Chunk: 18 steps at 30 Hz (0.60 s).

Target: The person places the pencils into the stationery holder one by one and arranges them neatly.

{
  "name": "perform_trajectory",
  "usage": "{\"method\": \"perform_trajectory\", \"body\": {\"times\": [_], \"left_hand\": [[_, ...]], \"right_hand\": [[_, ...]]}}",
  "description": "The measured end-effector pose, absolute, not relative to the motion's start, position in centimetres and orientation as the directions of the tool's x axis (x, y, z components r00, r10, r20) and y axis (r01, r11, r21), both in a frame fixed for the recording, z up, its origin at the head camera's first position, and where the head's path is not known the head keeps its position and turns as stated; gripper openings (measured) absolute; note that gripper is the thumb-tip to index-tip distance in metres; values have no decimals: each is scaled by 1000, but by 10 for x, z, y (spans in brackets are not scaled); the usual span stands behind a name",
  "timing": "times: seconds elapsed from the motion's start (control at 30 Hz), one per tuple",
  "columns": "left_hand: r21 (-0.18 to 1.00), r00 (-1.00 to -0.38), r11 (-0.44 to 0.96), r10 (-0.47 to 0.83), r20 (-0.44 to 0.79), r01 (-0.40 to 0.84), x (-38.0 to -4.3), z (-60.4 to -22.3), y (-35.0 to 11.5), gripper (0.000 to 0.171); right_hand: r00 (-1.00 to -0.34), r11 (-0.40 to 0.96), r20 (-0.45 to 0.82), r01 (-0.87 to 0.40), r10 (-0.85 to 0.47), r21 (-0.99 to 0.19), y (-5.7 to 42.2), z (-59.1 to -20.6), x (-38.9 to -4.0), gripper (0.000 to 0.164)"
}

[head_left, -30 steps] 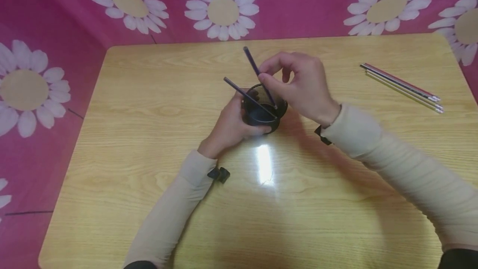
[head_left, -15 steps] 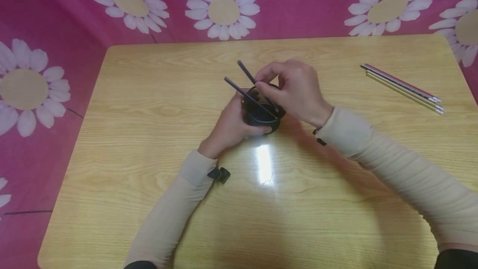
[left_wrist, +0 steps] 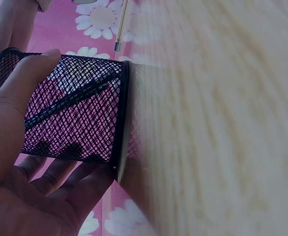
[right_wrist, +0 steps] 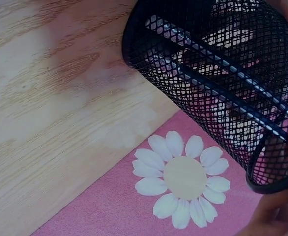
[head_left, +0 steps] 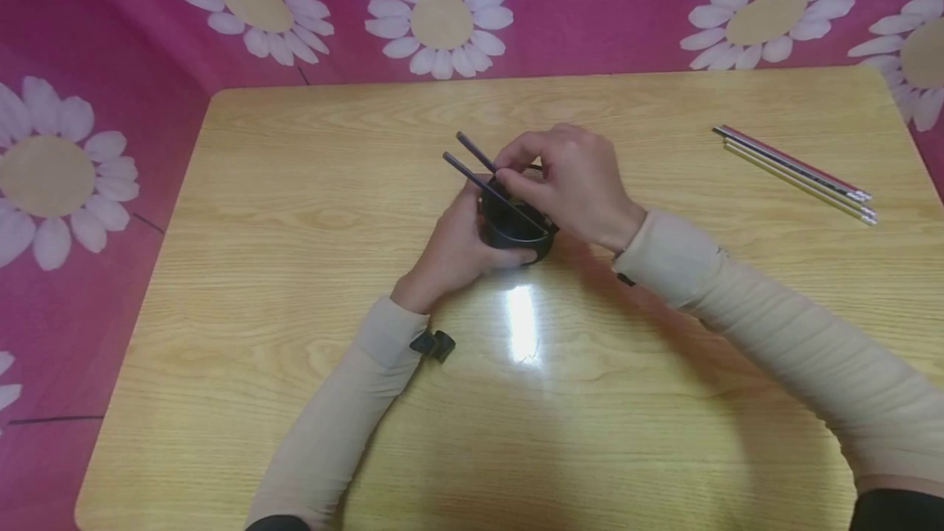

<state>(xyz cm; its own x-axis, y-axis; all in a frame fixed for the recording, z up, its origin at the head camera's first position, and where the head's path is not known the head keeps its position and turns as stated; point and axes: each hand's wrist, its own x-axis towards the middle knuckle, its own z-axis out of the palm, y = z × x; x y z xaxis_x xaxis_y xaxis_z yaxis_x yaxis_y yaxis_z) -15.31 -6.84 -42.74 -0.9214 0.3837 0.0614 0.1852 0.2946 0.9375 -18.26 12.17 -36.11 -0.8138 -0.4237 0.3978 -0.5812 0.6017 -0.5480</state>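
A black mesh pencil cup [head_left: 509, 229] stands on the table, and my left hand [head_left: 451, 248] grips it round the side. In the left wrist view the thumb and fingers lie on opposite sides of the cup [left_wrist: 100, 128]. One dark pencil [head_left: 466, 170] leans inside, its upper end sticking out to the left. Beside it, a second dark pencil [head_left: 474, 150] is pinched between thumb and forefinger of my right hand [head_left: 571, 179], above the rim. Through the mesh in the right wrist view, both pencils reach down inside the cup [right_wrist: 193, 98]; the right fingertips are partly hidden there.
Several striped pencils [head_left: 796, 174] lie together at the right of the wooden table [head_left: 295, 211]. A pink curtain [head_left: 590, 6] with large daisies hangs along the back and left edges. Light glares on the tabletop in front of the cup.
My right hand has moved down and left, lowering the pinched pencil deeper into the cup and tilting it nearer the leaning one. The left hand and cup stay put.
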Motion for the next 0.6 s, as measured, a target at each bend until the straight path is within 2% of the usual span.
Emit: {"method": "perform_trajectory", "body": {"times": [0.6], "left_hand": [[944,-928,289,371,44,160,-151,-426,-68,102]], "right_hand": [[-815,625,372,-579,-444,-523,118,-363,-182,13]]}}
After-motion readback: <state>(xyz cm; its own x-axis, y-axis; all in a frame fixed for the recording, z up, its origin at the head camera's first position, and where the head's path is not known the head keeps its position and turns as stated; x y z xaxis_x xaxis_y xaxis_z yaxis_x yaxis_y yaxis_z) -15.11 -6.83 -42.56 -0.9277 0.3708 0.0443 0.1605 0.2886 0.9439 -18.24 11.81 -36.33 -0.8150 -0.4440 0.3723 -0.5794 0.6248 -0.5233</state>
